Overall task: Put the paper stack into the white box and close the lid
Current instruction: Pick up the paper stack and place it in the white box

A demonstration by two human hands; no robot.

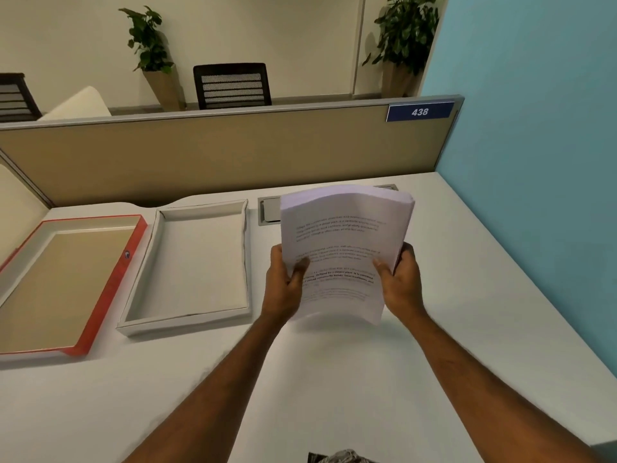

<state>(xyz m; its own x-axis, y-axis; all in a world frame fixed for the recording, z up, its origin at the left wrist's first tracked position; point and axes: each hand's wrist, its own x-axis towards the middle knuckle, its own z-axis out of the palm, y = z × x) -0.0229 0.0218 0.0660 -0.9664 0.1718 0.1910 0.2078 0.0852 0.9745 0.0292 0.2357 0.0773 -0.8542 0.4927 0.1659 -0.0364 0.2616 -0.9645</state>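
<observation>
My left hand [287, 283] and right hand [397, 279] each grip a side edge of the paper stack [344, 248], thumbs on the printed top sheet and the other fingers underneath, I judge so the sheets stay squared and do not fan out. I hold the stack clear of the bench [334, 379] with its far end raised and bowed a little; that tilt should let me lower the near edge in first. It hangs to the right of the white box [190, 262], not yet over it. The box lies open and empty just left of my hands, its long side running near to far, ready to take the pages. Further left, just beside it, sits the red-edged lid [66, 282], turned inside up. One stack, one box, one lid, two hands. Behind the stack a grey cable hatch [268, 212] is set in the bench.
</observation>
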